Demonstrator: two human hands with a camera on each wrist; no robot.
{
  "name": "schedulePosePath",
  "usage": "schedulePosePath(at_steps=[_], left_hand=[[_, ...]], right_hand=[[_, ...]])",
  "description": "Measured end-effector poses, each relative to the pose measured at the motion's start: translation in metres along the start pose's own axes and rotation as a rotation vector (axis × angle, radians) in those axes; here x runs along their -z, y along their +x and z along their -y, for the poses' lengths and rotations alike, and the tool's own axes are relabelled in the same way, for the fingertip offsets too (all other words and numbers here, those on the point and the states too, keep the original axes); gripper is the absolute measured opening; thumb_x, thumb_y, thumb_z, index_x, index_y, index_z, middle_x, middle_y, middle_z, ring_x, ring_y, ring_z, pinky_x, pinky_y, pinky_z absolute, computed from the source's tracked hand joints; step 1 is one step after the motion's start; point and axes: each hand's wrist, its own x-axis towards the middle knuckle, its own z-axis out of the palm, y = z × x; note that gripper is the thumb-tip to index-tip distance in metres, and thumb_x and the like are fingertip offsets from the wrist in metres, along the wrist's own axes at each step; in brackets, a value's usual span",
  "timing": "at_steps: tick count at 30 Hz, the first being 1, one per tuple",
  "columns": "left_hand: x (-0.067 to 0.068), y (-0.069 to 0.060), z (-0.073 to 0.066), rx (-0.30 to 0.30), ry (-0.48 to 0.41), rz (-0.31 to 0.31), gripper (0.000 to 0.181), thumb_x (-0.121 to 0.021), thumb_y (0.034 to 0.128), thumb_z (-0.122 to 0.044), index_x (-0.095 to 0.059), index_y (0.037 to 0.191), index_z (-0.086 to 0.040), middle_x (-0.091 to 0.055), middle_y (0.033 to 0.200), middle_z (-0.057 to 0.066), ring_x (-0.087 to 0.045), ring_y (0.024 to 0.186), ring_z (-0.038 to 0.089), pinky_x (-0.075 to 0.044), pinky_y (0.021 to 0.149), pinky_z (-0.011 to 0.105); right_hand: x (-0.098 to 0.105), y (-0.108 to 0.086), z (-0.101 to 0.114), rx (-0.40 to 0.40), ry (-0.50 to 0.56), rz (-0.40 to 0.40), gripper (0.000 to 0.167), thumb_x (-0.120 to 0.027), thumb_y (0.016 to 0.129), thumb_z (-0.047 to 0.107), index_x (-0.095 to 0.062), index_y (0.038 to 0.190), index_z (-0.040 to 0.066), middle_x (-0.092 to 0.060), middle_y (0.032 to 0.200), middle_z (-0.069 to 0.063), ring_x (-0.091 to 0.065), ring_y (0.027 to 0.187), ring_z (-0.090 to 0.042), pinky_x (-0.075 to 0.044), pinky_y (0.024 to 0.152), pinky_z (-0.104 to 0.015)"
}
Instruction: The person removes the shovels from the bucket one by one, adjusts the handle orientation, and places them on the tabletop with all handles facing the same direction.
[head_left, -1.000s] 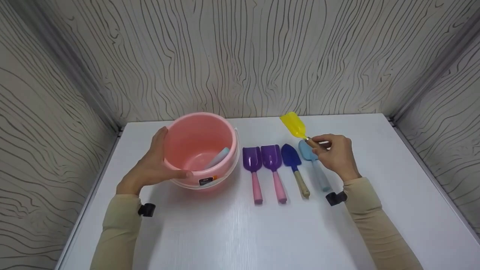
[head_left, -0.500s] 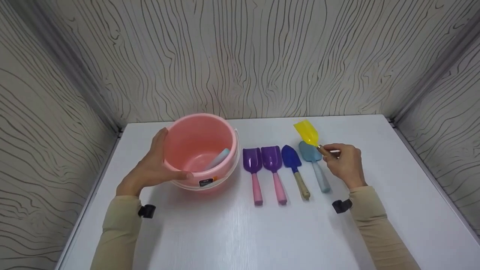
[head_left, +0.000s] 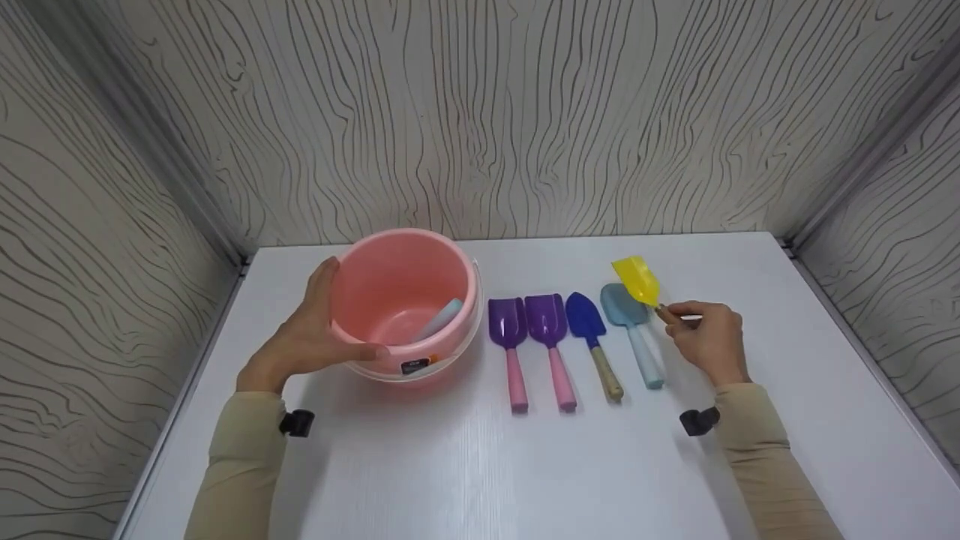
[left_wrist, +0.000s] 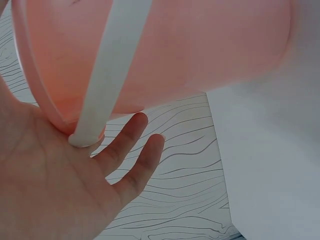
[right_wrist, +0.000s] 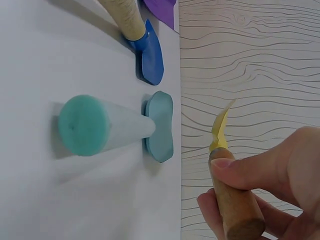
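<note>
My left hand (head_left: 304, 337) holds a pink bucket (head_left: 409, 259) by its left side, the thumb over the front rim. In the left wrist view two fingers (left_wrist: 145, 155) stretch past the bucket's white carrying handle (left_wrist: 112, 70). A light-blue handle-like piece (head_left: 439, 320) leans inside the bucket. My right hand (head_left: 709, 337) pinches a yellow toy shovel (head_left: 637, 281) by its wooden handle (right_wrist: 235, 205), raised above the table. Below its blade lies a light-blue shovel (head_left: 643, 356). Left of that are a dark-blue trowel (head_left: 585, 316) and two purple scoops (head_left: 508, 322) with pink handles.
The white table (head_left: 450, 480) ends at a wood-grain patterned wall (head_left: 480, 120) behind, with similar panels on both sides. The row of shovels lies close to the bucket's right, handles pointing toward me.
My right hand has moved right and toward me with the yellow shovel, whose blade now hangs above the light-blue one. The left hand and bucket have stayed in place.
</note>
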Motion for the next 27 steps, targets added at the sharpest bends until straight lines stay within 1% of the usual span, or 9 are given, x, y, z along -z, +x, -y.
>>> schedulePosePath(at_steps=[3,7,10,14,19,23,27], left_hand=[[0.001,-0.002,0.0,0.021,0.032,0.01,0.154,-0.1,0.065,-0.055,0.008,0.172,-0.025,-0.002,0.179,0.006,-0.037,0.153,0.039,-0.039,0.119,0.07],[0.0,-0.002,0.0,0.019,0.019,0.005,0.154,-0.1,0.0642,-0.054,0.006,0.172,-0.026,-0.009,0.177,0.006,-0.04,0.151,0.038,-0.042,0.118,0.069],[0.0,-0.002,0.0,0.017,0.014,0.001,0.153,-0.101,0.0633,-0.054,0.004,0.172,-0.027,-0.014,0.175,0.006,-0.042,0.149,0.037,-0.045,0.116,0.067],[-0.001,-0.001,0.001,0.013,0.008,0.003,0.153,-0.101,0.0624,-0.054,0.003,0.171,-0.027,-0.019,0.172,0.006,-0.043,0.148,0.036,-0.047,0.115,0.066],[0.0,-0.001,0.002,0.008,0.01,-0.001,0.153,-0.101,0.0615,-0.055,0.002,0.171,-0.027,-0.021,0.171,0.006,-0.044,0.147,0.037,-0.048,0.114,0.066],[0.0,0.0,0.001,0.004,0.007,-0.003,0.153,-0.102,0.0605,-0.055,0.0,0.171,-0.028,-0.026,0.168,0.006,-0.045,0.146,0.036,-0.05,0.113,0.064],[0.001,0.0,-0.001,0.018,0.015,0.003,0.154,-0.101,0.0615,-0.056,0.003,0.171,-0.027,-0.023,0.17,0.007,-0.044,0.147,0.036,-0.048,0.114,0.065]], right_hand=[[-0.002,0.001,-0.008,-0.002,-0.004,-0.016,0.028,-0.075,0.094,-0.001,-0.077,0.122,-0.005,-0.073,0.121,-0.03,-0.076,0.099,-0.041,-0.054,0.064,-0.014],[-0.005,0.002,-0.016,-0.065,-0.007,-0.003,0.028,-0.074,0.096,0.003,-0.076,0.124,-0.005,-0.073,0.122,-0.03,-0.074,0.101,-0.039,-0.053,0.067,-0.014],[-0.007,0.004,-0.022,-0.117,-0.009,0.009,0.03,-0.074,0.097,0.005,-0.075,0.126,-0.005,-0.072,0.124,-0.029,-0.072,0.104,-0.038,-0.054,0.07,-0.017],[-0.007,0.004,-0.031,-0.162,-0.013,0.011,0.031,-0.073,0.098,0.007,-0.074,0.127,-0.005,-0.071,0.125,-0.028,-0.07,0.106,-0.038,-0.055,0.074,-0.021],[-0.006,0.003,-0.039,-0.183,-0.017,0.013,0.031,-0.073,0.098,0.01,-0.075,0.125,-0.004,-0.071,0.124,-0.028,-0.068,0.105,-0.036,-0.053,0.074,-0.023],[-0.007,0.002,-0.044,-0.181,-0.028,0.006,0.032,-0.073,0.1,0.016,-0.076,0.124,-0.004,-0.072,0.121,-0.027,-0.068,0.101,-0.034,-0.053,0.073,-0.024],[-0.008,-0.001,-0.045,-0.18,-0.029,-0.006,0.034,-0.073,0.102,0.02,-0.076,0.124,-0.005,-0.073,0.118,-0.026,-0.068,0.096,-0.033,-0.054,0.072,-0.025]])
